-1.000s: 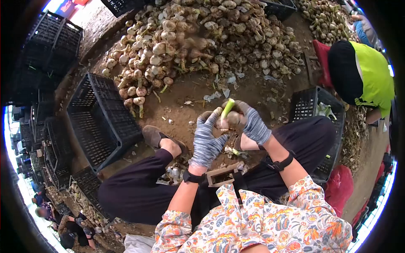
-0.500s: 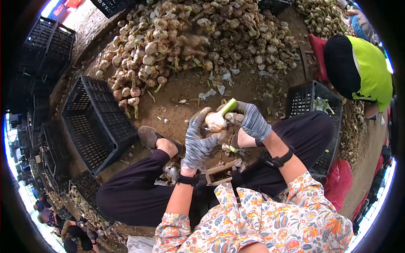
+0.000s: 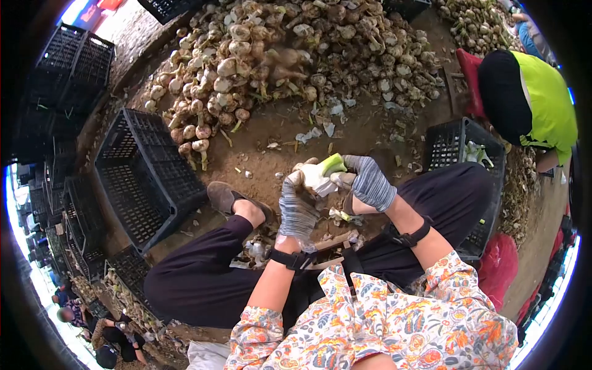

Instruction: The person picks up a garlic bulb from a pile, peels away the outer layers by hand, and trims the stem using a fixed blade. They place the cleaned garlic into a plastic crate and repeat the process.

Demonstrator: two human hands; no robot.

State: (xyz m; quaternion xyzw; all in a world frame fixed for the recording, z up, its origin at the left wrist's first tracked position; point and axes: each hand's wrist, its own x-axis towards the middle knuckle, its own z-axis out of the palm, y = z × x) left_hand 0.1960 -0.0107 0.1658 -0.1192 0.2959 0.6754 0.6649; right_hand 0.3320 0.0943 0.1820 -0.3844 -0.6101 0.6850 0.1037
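Observation:
Between my two gloved hands is a garlic bulb, its pale skin showing and its cut green stem pointing up to the right. My left hand, in a grey striped knit glove, closes around the bulb's left side. With thumb and fingers, my right hand grips the bulb at its right, close to the stem. Part of the bulb is hidden behind the left fingers. Below the hands, a wooden piece and scraps of garlic skin lie between my legs.
A large garlic heap spreads ahead. One black crate stands at my left; another crate, holding some garlic, stands beyond my right knee. A person in a yellow-green top is at the right, and red netting lies nearby.
The bulb has turned, and whiter skin now faces up. My left fingers have closed in from an open cupped shape, and the left wrist has rotated. My right hand stays at the stem side.

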